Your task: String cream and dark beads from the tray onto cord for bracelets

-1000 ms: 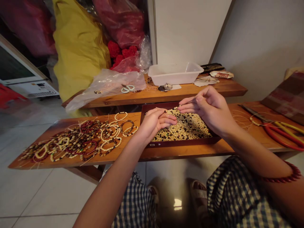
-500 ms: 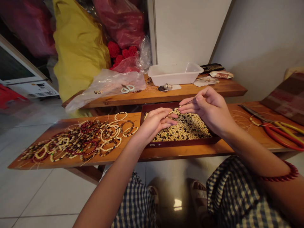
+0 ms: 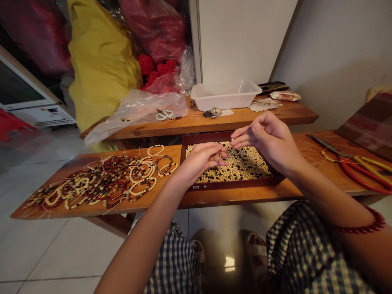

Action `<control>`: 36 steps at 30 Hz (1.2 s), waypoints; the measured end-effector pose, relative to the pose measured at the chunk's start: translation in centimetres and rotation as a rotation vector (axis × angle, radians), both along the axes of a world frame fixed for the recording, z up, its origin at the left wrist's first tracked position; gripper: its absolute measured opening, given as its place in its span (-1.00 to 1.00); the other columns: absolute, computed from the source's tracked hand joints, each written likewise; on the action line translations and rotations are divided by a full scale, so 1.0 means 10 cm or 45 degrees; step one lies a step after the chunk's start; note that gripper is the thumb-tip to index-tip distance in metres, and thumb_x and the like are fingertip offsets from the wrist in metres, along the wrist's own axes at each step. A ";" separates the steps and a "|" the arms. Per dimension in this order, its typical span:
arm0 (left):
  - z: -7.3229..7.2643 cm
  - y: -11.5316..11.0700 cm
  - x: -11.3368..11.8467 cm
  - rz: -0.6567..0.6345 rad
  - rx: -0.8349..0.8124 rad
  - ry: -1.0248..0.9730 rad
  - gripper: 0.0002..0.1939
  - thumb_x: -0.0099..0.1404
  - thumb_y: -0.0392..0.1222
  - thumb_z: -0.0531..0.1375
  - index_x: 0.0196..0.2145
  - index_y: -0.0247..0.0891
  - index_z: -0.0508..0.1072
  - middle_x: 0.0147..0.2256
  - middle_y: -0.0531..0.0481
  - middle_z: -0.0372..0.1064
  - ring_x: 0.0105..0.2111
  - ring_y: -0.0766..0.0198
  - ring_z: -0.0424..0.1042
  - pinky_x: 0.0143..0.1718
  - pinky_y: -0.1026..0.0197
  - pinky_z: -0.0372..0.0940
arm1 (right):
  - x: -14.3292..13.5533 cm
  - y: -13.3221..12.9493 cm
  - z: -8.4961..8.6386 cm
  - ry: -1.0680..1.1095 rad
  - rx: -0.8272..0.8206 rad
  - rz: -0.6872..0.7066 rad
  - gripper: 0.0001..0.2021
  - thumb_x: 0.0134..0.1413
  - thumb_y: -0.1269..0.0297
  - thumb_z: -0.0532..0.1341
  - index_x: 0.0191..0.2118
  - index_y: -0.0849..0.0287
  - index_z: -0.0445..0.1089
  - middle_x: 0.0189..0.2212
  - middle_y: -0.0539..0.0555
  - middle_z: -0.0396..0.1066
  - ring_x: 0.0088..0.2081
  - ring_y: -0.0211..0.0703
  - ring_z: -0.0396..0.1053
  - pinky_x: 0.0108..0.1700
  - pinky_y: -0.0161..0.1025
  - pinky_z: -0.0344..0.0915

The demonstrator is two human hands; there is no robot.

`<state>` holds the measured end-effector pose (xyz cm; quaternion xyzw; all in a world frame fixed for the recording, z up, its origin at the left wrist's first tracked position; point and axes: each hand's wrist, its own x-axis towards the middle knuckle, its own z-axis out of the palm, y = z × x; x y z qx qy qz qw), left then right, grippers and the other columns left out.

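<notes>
A dark red shallow box [image 3: 235, 185] full of small beads [image 3: 245, 161], mostly pale yellow with some dark ones, stands on the wooden bench under both hands. My right hand [image 3: 269, 139] pinches a thin needle [image 3: 246, 132] between thumb and index finger; a pale bead shows by its tip, near the other fingers. Just left of it, my left hand [image 3: 203, 159] hovers over the beads, fingers loosely bent and apart. No held thing can be made out in it. Beaded bracelets [image 3: 113, 175] with loose thread ends lie heaped on the bench to the left.
Red-handled pliers [image 3: 361, 171] and pale thread with a short beaded strand [image 3: 329, 156] lie at the right, near a cardboard box [image 3: 370, 122]. On the rear bench are a white plastic tub [image 3: 226, 96], scissors [image 3: 164, 115] and a clear plastic bag [image 3: 141, 108].
My left hand has drawn slightly down and left, its fingers more bent, widening the gap between the hands. My right hand stays nearly still with the needle.
</notes>
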<state>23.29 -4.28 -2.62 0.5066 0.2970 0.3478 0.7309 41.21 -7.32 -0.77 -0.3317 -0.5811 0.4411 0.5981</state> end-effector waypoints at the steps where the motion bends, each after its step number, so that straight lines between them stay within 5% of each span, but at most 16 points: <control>1: 0.01 -0.01 0.00 0.005 0.013 0.008 -0.90 0.23 -0.31 0.14 -0.29 -0.37 0.41 -0.42 0.00 0.37 -0.52 0.45 0.36 -0.16 0.10 0.35 | 0.00 0.00 0.00 -0.007 -0.004 0.006 -0.74 0.11 0.11 0.19 -0.37 0.08 0.07 -0.41 -0.01 0.50 -0.39 -0.22 0.50 -0.29 -0.15 0.48; 7: 0.01 -0.02 0.01 0.007 0.064 0.075 -0.95 0.22 -0.32 0.16 -0.37 -0.38 0.38 -0.52 0.09 0.27 -0.50 0.45 0.38 -0.20 0.18 0.35 | -0.04 -0.02 -0.01 -0.020 -0.030 0.023 -0.75 0.09 0.13 0.20 -0.37 0.08 0.08 -0.44 -0.02 0.48 -0.35 -0.19 0.51 -0.28 -0.15 0.47; 14: -0.02 0.01 0.04 -0.007 0.041 0.160 -0.77 0.33 -0.25 0.02 -0.43 -0.39 0.35 -0.52 0.05 0.28 -0.55 0.42 0.40 -0.31 0.24 0.33 | -0.07 -0.04 -0.01 -0.043 0.021 -0.022 -0.74 0.07 0.07 0.20 -0.36 0.07 0.11 -0.38 0.01 0.48 -0.24 -0.14 0.50 -0.21 -0.10 0.47; 17: 0.00 -0.01 0.03 -0.012 0.073 0.109 -0.94 0.25 -0.35 0.11 -0.36 -0.38 0.37 -0.48 0.06 0.31 -0.52 0.45 0.38 -0.24 0.22 0.32 | -0.06 -0.03 -0.01 -0.027 0.003 -0.026 -0.73 0.07 0.08 0.21 -0.37 0.06 0.09 -0.41 -0.01 0.48 -0.28 -0.17 0.51 -0.21 -0.10 0.48; 21: 0.02 -0.03 0.01 -0.023 0.060 0.048 -0.87 0.17 -0.39 0.18 -0.28 -0.36 0.40 -0.41 0.03 0.36 -0.44 0.44 0.40 -0.18 0.22 0.31 | -0.04 -0.01 -0.01 -0.018 -0.065 0.022 -0.71 0.05 0.05 0.21 -0.36 0.06 0.08 -0.42 -0.02 0.48 -0.30 -0.16 0.51 -0.25 -0.11 0.49; 29: 0.00 -0.03 0.03 -0.051 0.009 0.012 -0.79 0.31 -0.23 0.06 -0.37 -0.40 0.41 -0.41 -0.03 0.34 -0.42 0.40 0.36 -0.15 0.14 0.31 | -0.02 0.00 0.03 0.011 -0.107 0.098 -0.70 0.03 0.06 0.23 -0.33 0.04 0.08 -0.38 -0.02 0.48 -0.30 -0.19 0.50 -0.29 -0.16 0.47; 36: 0.00 -0.02 0.01 -0.023 0.084 0.027 -0.97 0.19 -0.36 0.17 -0.36 -0.39 0.40 -0.47 0.06 0.31 -0.48 0.47 0.37 -0.09 0.14 0.30 | -0.01 0.01 0.02 0.061 -0.111 0.156 -0.75 0.10 0.10 0.18 -0.32 0.03 0.06 -0.38 -0.03 0.50 -0.34 -0.24 0.50 -0.24 -0.20 0.44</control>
